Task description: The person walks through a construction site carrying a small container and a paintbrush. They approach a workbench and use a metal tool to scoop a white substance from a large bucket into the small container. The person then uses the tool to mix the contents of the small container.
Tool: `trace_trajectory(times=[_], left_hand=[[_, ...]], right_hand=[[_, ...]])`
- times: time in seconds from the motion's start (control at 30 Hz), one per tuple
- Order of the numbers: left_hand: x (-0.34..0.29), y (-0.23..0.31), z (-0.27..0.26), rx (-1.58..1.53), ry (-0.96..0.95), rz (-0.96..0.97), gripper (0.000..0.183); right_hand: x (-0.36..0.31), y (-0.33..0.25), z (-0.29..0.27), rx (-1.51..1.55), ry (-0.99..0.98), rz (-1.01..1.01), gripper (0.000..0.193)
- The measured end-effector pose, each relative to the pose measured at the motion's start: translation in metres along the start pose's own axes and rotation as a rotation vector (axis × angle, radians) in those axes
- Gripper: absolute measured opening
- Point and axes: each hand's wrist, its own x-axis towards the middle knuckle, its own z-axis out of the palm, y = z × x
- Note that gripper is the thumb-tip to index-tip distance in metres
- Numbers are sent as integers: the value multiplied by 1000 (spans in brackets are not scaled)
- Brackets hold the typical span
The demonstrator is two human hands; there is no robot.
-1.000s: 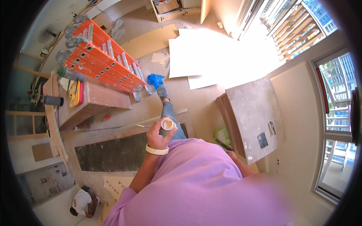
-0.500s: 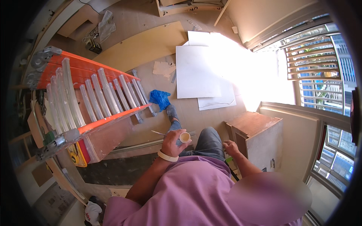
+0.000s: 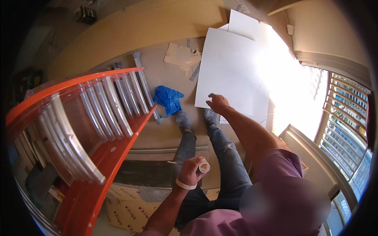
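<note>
Left: orange ladder (image 3: 112, 157) barred the way outward from left hand (image 3: 191, 171) | Ahead: blue plastic bag (image 3: 167, 99) lay between ladder and white board (image 3: 226, 67) | Between legs (image 3: 226, 157): floor (image 3: 198, 135) gave passage | Right hand (image 3: 219, 103): open room over board

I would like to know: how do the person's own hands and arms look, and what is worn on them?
The left hand and right hand are bare, without gloves. A plain cream-coloured band circles the left wrist; none shows on the right. The right sleeve is mauve and short.
</note>
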Motion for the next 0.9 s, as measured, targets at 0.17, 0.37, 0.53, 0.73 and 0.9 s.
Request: trace_trajectory(times=[0.17, 0.37, 0.53, 0.73, 0.9], left_hand=[[18, -84, 56, -33, -37, 26, 79], [18, -118, 43, -165, 41, -118, 77], [23, -125, 35, -129, 98, -228, 71], [38, -123, 38, -142, 138, -201, 70], [51, -122, 50, -205, 77, -150, 75]], right_hand=[[145, -19, 54, -191, -71, -160, 41], [260, 6, 103, -490, 138, -422, 37], [288, 27, 109, -671, 52, -622, 37], [289, 8, 106, -845, -84, -641, 35], [252, -24, 65, -602, 51, -631, 36]])
